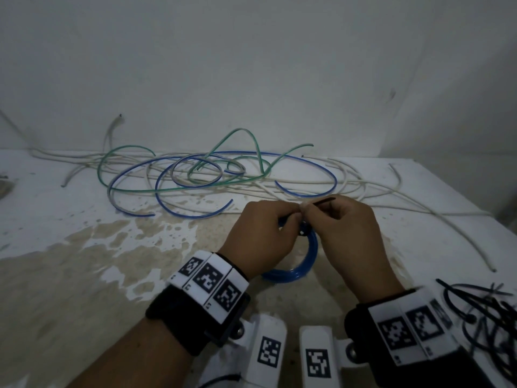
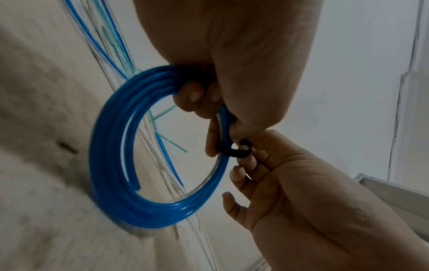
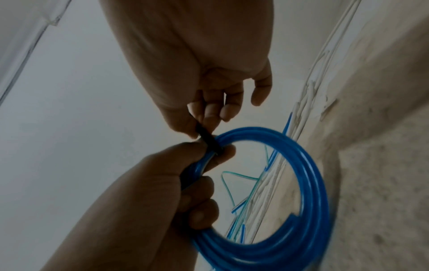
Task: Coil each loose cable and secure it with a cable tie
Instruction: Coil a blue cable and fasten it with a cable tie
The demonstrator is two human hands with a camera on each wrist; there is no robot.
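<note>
A blue cable wound into a coil [image 1: 306, 263] stands on edge on the stained table [image 1: 84, 275]. My left hand [image 1: 289, 218] grips the coil's top, fingers curled round the strands [image 2: 111, 165]. A black cable tie [image 2: 233, 152] loops round the strands just beside those fingers. My right hand [image 1: 312, 211] pinches the tie between thumb and fingers [image 3: 210, 117], and its black tail [image 1: 324, 200] sticks out up and to the right. In the right wrist view the tie [image 3: 207, 137] crosses the coil [image 3: 313, 201] where both hands meet.
Loose blue, green and white cables [image 1: 195, 175] lie tangled across the back of the table against the wall. A heap of black cable ties [image 1: 489, 312] lies at the near right. White cables [image 1: 419, 208] trail off toward the right edge.
</note>
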